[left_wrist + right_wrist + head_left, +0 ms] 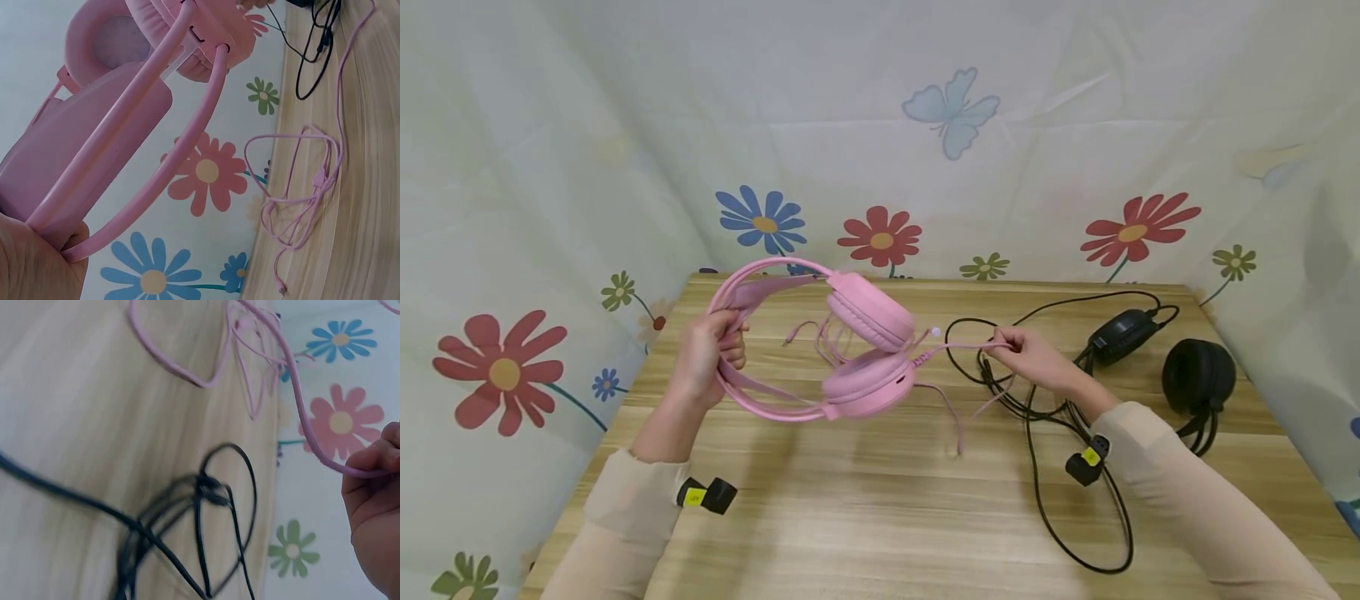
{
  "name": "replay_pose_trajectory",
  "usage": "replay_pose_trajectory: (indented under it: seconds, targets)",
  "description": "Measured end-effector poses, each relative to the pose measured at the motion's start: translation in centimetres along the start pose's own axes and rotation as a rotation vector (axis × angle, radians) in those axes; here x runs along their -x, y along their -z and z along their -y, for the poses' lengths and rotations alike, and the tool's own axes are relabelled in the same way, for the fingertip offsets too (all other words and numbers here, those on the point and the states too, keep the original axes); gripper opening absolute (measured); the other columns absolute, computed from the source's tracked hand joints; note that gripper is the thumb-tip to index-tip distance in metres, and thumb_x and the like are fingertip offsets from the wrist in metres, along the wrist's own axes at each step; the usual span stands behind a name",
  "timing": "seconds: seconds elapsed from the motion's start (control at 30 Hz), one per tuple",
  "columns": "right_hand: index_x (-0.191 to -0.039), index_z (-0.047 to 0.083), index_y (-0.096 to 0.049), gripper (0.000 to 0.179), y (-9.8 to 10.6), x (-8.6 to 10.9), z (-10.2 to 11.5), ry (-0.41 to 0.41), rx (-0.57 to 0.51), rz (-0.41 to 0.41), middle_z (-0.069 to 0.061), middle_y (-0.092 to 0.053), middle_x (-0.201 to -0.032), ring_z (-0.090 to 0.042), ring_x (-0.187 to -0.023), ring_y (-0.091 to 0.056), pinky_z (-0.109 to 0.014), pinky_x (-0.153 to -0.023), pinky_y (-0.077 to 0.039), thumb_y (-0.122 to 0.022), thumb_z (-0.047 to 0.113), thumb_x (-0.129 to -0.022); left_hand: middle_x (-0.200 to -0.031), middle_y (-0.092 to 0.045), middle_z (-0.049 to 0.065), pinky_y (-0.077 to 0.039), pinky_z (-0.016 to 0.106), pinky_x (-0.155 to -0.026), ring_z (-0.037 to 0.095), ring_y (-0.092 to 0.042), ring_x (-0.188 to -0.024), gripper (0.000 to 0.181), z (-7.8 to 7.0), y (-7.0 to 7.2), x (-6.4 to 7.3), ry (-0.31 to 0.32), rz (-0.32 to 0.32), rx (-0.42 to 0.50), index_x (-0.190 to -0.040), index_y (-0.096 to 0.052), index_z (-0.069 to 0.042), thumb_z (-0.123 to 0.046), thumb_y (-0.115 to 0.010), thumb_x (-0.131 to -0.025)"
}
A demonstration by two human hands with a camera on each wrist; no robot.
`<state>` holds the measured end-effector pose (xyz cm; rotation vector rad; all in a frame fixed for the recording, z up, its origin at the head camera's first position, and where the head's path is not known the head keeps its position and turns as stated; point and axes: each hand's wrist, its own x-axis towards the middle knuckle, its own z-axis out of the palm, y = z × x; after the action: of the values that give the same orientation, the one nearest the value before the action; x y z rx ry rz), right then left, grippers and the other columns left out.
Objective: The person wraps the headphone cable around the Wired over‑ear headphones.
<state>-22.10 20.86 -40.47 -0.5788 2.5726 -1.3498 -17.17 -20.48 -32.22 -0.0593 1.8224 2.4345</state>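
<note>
A pink headset (868,387) hangs above the table, its two ear cups pointing right and its headband to the left. My left hand (706,354) grips the headband; the left wrist view shows the twin tubes of the band (144,125) passing into that hand. Between thumb and fingers, my right hand (1033,358) pinches the pink cable (966,345) a short way from the ear cup. More of this cable (300,194) lies in loose loops on the table behind the headset. In the right wrist view the cable (300,400) bends down into the fingers.
Under and beside my right arm, a black headset (1198,375) lies at the table's right side, with its black cable (1037,483) coiled and looped toward the front. The wooden table (880,517) ends at a flower-printed curtain (820,150) behind and at both sides.
</note>
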Motion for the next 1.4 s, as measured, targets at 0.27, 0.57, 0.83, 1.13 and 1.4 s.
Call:
replay_pose_trajectory:
  seconds: [0.27, 0.57, 0.83, 1.13, 1.4]
  targets:
    - [-0.071, 0.005, -0.04, 0.027, 2.5, 0.9, -0.2, 0.018, 0.086, 0.016, 0.001, -0.031, -0.061, -0.01, -0.054, -0.029, -0.026, -0.049, -0.026, -0.052, 0.013, -0.093, -0.047, -0.028, -0.009, -0.012, 0.022, -0.045, 0.001, -0.027, -0.037, 0.03, 0.2, 0.9, 0.0, 0.012, 0.001, 0.009, -0.072, -0.047, -0.006, -0.009, -0.027, -0.094]
    - [-0.085, 0.008, -0.055, 0.019, 4.4, 2.5, -0.2, -0.001, 0.122, 0.043, -0.003, -0.041, -0.069, -0.013, -0.057, -0.038, -0.026, -0.048, -0.04, -0.054, 0.026, -0.093, -0.048, -0.029, -0.008, -0.014, 0.02, -0.042, 0.001, -0.027, -0.037, 0.03, 0.3, 1.3, -0.1, 0.013, -0.014, -0.006, -0.07, -0.048, -0.007, -0.009, -0.029, -0.094]
    - [-0.091, 0.016, -0.062, 0.005, 5.8, 2.4, 2.1, 0.173, 0.297, -0.035, -0.001, -0.047, -0.066, -0.01, -0.052, -0.037, -0.025, -0.045, -0.033, -0.057, 0.018, -0.091, -0.047, -0.03, -0.008, -0.023, 0.016, -0.036, 0.002, -0.027, -0.038, 0.026, 0.7, 1.1, -0.4, 0.007, -0.059, -0.088, -0.071, -0.047, -0.005, -0.009, -0.034, -0.093]
    - [-0.09, 0.02, -0.064, 0.013, 5.8, 1.5, 5.5, 0.417, 0.342, -0.012, 0.01, -0.057, -0.072, -0.005, -0.052, -0.04, -0.02, -0.046, -0.036, -0.062, 0.008, -0.086, -0.047, -0.032, -0.008, -0.023, 0.016, -0.035, 0.002, -0.028, -0.038, 0.021, 1.7, 0.7, -0.9, 0.046, -0.102, -0.143, -0.075, -0.047, 0.0, -0.009, -0.038, -0.091]
    - [-0.09, 0.017, -0.066, 0.022, 4.8, 1.0, 8.2, 0.617, 0.3, 0.057, 0.009, -0.06, -0.078, -0.001, -0.055, -0.043, -0.016, -0.047, -0.04, -0.066, -0.002, -0.08, -0.047, -0.031, -0.008, -0.022, 0.017, -0.035, 0.002, -0.027, -0.038, 0.02, 2.8, 0.3, -1.8, 0.068, -0.116, -0.143, -0.075, -0.048, -0.001, -0.009, -0.039, -0.091]
